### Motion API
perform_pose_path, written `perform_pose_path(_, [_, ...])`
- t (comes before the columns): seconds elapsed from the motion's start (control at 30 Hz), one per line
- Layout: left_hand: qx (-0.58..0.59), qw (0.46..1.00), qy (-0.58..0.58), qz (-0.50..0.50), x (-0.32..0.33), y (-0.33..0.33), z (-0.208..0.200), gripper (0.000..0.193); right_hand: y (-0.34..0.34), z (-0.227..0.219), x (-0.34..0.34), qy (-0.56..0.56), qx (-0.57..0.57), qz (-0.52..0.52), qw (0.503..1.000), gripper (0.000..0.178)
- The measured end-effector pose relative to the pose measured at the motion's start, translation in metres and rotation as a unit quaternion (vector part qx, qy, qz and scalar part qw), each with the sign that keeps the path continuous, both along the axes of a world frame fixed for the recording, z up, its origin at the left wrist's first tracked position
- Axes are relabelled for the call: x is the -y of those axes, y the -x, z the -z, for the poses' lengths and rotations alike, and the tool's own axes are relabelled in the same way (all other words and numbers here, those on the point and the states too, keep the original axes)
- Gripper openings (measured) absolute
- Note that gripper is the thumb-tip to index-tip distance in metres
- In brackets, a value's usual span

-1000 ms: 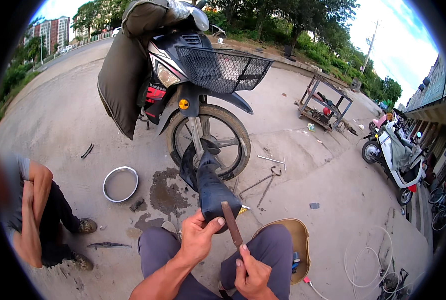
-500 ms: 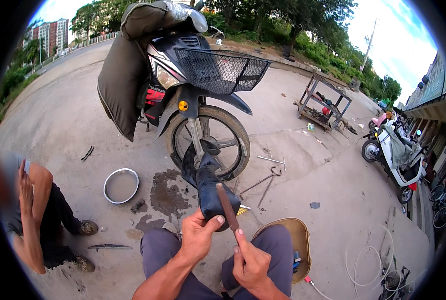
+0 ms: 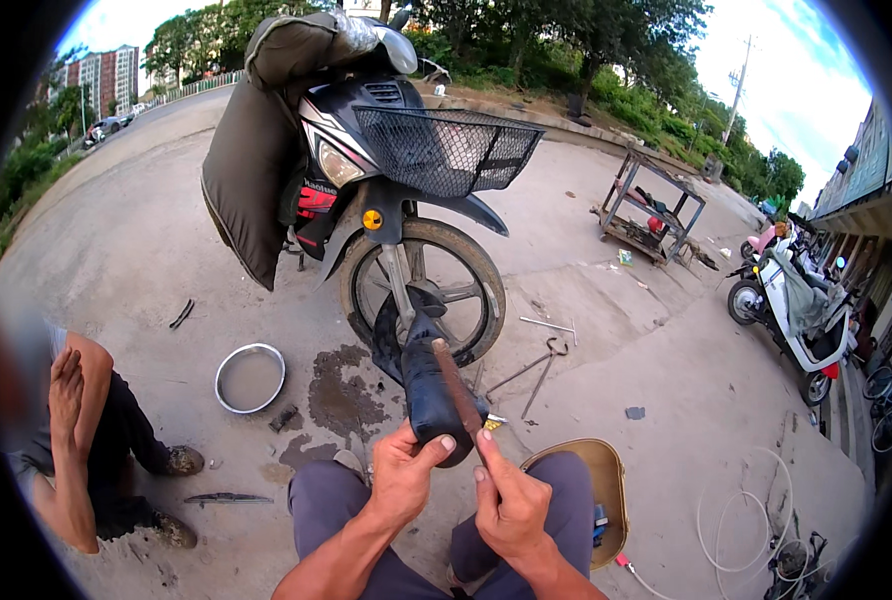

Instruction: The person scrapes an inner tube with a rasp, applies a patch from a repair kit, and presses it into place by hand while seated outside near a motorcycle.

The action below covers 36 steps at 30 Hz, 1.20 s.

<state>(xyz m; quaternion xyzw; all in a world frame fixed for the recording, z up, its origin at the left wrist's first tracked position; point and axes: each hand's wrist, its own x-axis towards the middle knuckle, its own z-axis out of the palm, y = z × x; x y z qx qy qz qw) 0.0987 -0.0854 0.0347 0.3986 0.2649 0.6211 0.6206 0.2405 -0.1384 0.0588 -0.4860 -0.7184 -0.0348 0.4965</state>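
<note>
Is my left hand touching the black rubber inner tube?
Touching: the head view shows your left hand gripping the black rubber inner tube, thumb on its near end.

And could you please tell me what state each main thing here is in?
Tube: reaching from the wheel to the left hand, pinched there
Bar: rust-brown, held in the right hand, over the tube
Motorbike: upright
Basin: upright, apparently holding cloudy liquid
Tub: open, blue item inside
Rack: standing, loaded
T-wrench: lying flat
Hose: loosely looped
Scooter: parked upright
</note>
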Motion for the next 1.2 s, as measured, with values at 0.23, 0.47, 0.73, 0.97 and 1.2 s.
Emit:
perform_pose_path(0.23, [0.027, 0.999, 0.010, 0.018, -0.002, -0.003, -0.003, 0.016, -0.002, 0.018, 0.040, 0.016, 0.021, 0.008, 1.000, 0.043])
perform_pose_path(0.47, [0.004, 1.000, -0.003, -0.005, 0.001, 0.002, 0.004, 0.019, -0.002, 0.023, 0.033, 0.010, 0.044, 0.009, 0.999, 0.051])
perform_pose_path(0.73, [0.007, 1.000, 0.003, 0.012, 0.002, -0.002, 0.004, 0.019, 0.008, -0.003, 0.003, 0.015, 0.009, 0.022, 1.000, 0.051])
perform_pose_path(0.97, [0.011, 1.000, 0.005, 0.010, -0.002, -0.003, 0.000, 0.019, -0.009, 0.015, 0.044, 0.022, 0.005, 0.006, 1.000, 0.044])
perform_pose_path(1.2, [-0.025, 1.000, 0.003, -0.002, 0.003, -0.004, 0.005, 0.021, -0.001, 0.001, 0.014, 0.044, 0.039, -0.006, 0.998, 0.052])
